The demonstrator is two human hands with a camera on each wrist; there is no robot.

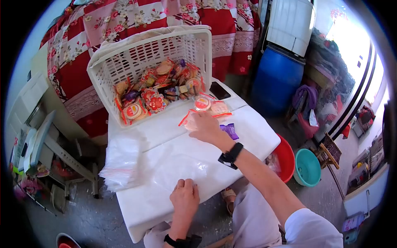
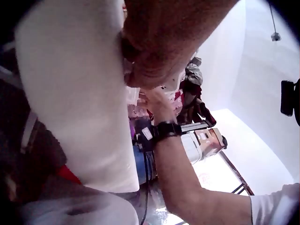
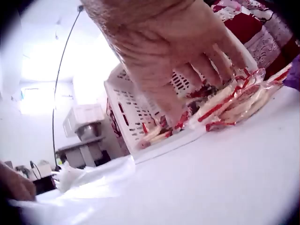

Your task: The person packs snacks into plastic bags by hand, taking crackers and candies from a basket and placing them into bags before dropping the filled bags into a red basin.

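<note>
Over a red-edged clear packet point(image 1: 189, 120) on the white table, my right hand point(image 1: 210, 131) reaches with fingers spread and touches it. The right wrist view shows the thumb and fingers of this hand point(image 3: 173, 56) apart beside the packets point(image 3: 234, 105). More packets point(image 1: 202, 103) with pale round contents lie just beyond, and a purple packet point(image 1: 230, 131) is to the right. My left hand point(image 1: 185, 200), fingers curled, pinches the near edge of a flat clear bag point(image 1: 178, 167); its fingertips are partly hidden.
A white perforated basket point(image 1: 99, 80) of wrapped snacks stands at the back of the table point(image 1: 231, 173). Left lies a stack of clear bags point(image 1: 122, 159). A phone point(image 1: 219, 90) is beside the basket. Red point(image 1: 285, 159) and green basins point(image 1: 308, 167) and a blue barrel point(image 1: 276, 80) stand right.
</note>
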